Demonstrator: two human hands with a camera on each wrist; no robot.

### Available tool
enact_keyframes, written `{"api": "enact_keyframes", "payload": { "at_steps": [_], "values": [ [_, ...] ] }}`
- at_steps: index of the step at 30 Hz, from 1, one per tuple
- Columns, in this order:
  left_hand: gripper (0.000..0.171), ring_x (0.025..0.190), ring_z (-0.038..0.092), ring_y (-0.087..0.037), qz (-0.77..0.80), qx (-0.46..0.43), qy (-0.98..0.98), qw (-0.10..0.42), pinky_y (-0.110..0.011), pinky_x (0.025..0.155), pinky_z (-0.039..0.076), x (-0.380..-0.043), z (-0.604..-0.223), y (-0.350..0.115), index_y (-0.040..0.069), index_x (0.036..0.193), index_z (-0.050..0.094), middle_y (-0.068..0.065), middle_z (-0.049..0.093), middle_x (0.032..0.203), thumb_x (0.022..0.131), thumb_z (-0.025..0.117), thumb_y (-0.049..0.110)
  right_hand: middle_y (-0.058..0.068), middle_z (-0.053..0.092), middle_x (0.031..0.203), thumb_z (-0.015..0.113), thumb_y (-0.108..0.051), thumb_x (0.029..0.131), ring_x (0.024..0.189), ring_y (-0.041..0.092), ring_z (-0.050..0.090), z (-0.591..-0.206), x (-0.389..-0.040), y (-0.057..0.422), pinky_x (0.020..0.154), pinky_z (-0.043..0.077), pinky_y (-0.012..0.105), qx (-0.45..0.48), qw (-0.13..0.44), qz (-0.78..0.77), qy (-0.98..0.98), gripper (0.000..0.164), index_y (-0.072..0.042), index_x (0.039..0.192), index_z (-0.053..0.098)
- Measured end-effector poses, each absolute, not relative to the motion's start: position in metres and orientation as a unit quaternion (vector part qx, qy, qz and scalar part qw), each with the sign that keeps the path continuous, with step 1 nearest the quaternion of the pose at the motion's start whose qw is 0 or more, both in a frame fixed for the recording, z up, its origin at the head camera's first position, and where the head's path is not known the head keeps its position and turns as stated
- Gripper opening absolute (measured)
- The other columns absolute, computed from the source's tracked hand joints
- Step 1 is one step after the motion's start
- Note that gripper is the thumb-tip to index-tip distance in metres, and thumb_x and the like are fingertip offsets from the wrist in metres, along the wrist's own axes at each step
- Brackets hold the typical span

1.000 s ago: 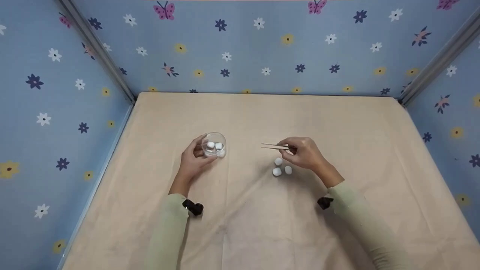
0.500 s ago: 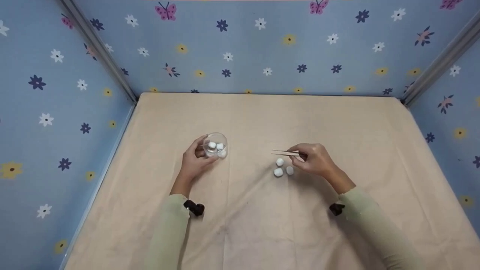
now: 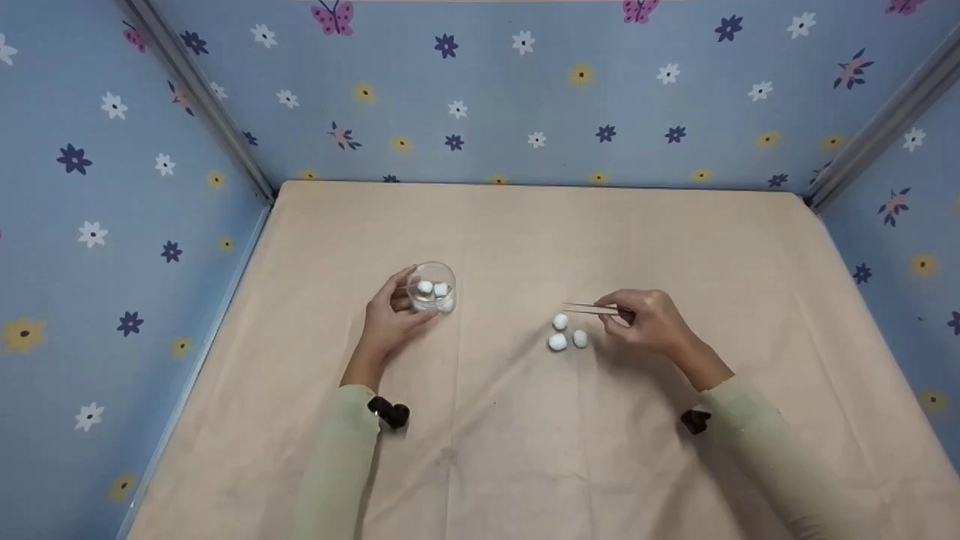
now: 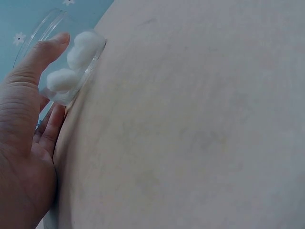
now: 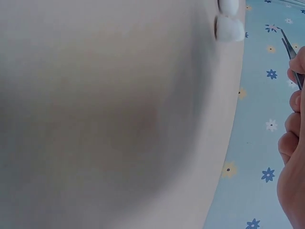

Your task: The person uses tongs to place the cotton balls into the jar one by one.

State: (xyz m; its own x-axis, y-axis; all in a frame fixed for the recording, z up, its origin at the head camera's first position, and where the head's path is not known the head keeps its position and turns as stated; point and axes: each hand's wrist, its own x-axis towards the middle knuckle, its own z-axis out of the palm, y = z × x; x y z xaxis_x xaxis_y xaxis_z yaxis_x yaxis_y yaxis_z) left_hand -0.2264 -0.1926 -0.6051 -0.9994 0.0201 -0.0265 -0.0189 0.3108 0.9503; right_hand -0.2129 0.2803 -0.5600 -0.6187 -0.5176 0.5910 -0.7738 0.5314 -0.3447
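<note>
In the head view my left hand (image 3: 390, 319) holds a clear round cup (image 3: 431, 271) with several white cotton balls (image 3: 440, 289) inside. The left wrist view shows the thumb against the cup's wall (image 4: 51, 36), which leans over the cloth. My right hand (image 3: 651, 322) pinches a pair of metal tweezers (image 3: 592, 313) that point left. Their tips stand apart with nothing visible between them. Three more cotton balls, one at the back (image 3: 560, 321), one in front (image 3: 557, 342) and one on the right (image 3: 580, 339), lie on the cloth just below the tweezers.
A beige cloth (image 3: 510, 435) with folds covers the table. Blue flowered panels (image 3: 480, 90) rise at the back and both sides, with metal posts (image 3: 202, 97) at the corners. Dark wrist cameras (image 3: 390, 412) sit by both sleeve cuffs.
My right hand has drawn to the right and slightly toward the near edge, carrying the tweezers along. The left hand, cup and loose cotton balls have stayed nearly still.
</note>
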Motion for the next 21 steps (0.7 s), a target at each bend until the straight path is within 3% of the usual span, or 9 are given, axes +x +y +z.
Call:
{"api": "enact_keyframes", "payload": {
  "at_steps": [11,21],
  "values": [
    [0.092,0.129,0.068,-0.029,0.586,-0.007,0.810,0.015,-0.013,0.097,0.056,-0.227,-0.606,-0.192,0.020,0.169,0.052,-0.017,0.060,0.152,0.089,0.094,0.003,0.005,0.071,0.070,0.085,0.000,0.084,0.060,0.005,0.051,-0.569,-0.212,0.283,0.058,0.041,0.020,0.372,0.193,0.292,-0.860,0.018,-0.005,0.101,0.085],
    [0.090,0.135,0.066,-0.031,0.595,-0.008,0.804,0.019,-0.013,0.099,0.055,-0.226,-0.606,-0.190,0.020,0.169,0.052,-0.015,0.058,0.161,0.091,0.092,0.002,0.004,0.073,0.071,0.087,-0.005,0.086,0.061,0.004,0.052,-0.577,-0.211,0.281,0.056,0.044,0.024,0.371,0.170,0.263,-0.874,0.016,-0.006,0.102,0.085]
  ]
}}
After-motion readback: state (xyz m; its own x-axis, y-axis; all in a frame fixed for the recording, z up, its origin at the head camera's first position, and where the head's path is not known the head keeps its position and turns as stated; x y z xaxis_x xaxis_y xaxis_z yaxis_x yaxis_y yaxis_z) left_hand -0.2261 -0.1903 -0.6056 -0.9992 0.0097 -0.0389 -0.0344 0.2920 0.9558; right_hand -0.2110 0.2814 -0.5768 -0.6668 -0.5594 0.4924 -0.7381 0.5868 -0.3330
